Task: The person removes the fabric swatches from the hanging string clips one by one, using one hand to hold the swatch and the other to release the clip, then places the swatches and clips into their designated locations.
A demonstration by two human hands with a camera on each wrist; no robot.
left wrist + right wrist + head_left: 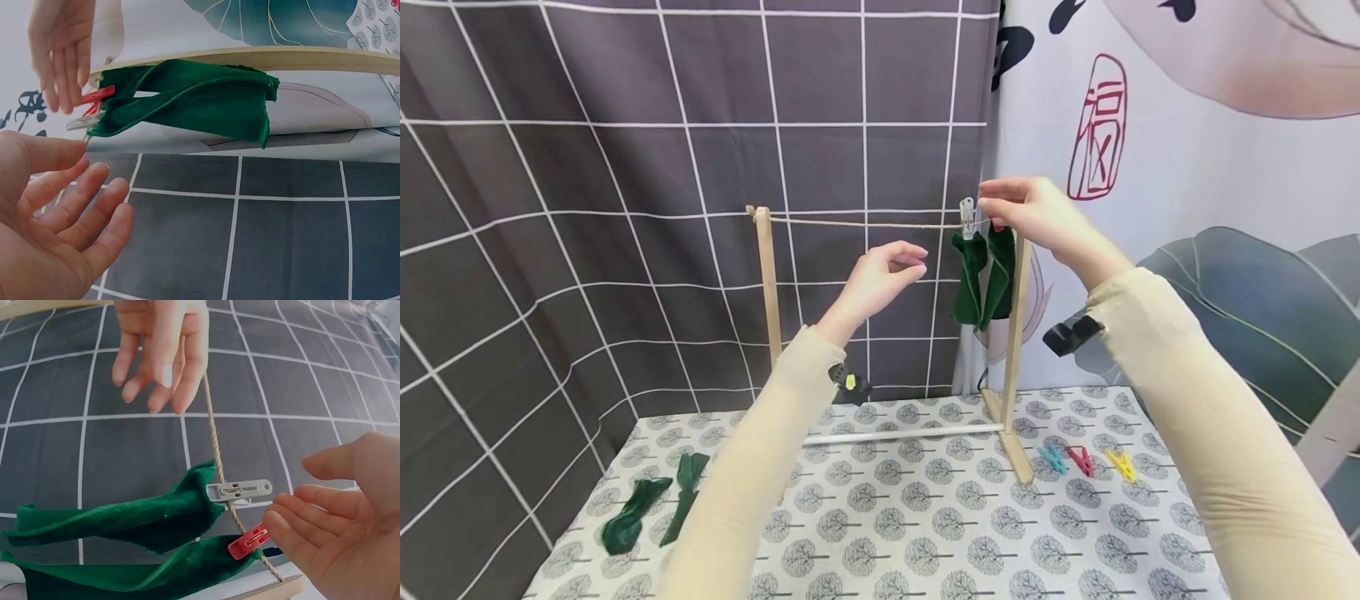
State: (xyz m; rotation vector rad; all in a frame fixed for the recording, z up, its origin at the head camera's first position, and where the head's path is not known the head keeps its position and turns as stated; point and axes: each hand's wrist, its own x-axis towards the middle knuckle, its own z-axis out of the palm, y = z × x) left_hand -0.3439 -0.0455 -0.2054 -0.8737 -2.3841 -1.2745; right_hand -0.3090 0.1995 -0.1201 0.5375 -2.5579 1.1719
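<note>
Pegging: seemingly half done; a third dark-green velvety cloth (pixel 625 523) was probably needed next.
Beige rope (pixel 880 224): two cloths (pixel 968 279) were hung, 2 o'clock, by grey plastic peg (pixel 240 489) and red plastic peg (pixel 249 542).
Left hand (pixel 882 277), right hand (pixel 1041 215): slack, empty.
Patterned table (pixel 925 521): two loose cloths (pixel 683 500), 8 o'clock; three pegs (pixel 1081 461), 4 o'clock.

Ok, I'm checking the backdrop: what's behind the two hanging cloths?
In the head view, the grey curtain and white curtain show around the cloths; whatever lies directly behind them is covered.
</note>
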